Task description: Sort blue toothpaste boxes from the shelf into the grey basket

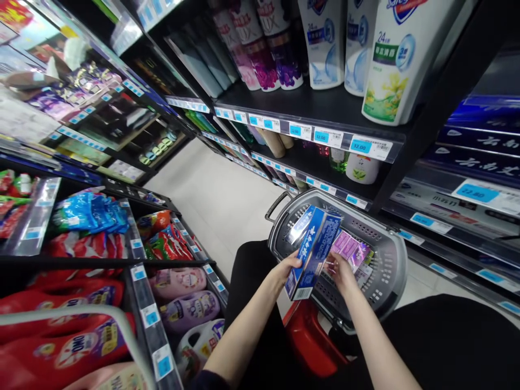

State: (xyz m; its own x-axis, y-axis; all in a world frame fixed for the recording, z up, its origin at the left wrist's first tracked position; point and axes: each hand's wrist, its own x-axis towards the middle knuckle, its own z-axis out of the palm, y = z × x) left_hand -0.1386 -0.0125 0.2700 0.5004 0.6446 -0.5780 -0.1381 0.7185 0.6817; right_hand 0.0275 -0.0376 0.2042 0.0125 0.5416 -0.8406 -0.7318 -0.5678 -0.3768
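Observation:
My left hand grips a blue toothpaste box near its lower left side, thumb lying on its front. The box is tilted, its barcode end towards me. At the box's right edge, my right hand has its fingers curled against it; the fingertips are partly hidden. Both hands are over a grey shopping basket with perforated walls. Inside the basket lies a pink and purple box, partly covered by the toothpaste box and my right hand.
Shelves of shampoo and body wash bottles rise ahead. Blue boxes are stacked on the right shelf. Red detergent bottles and bagged goods fill the left shelving. A red stool-like object is below me, beside the pale floor.

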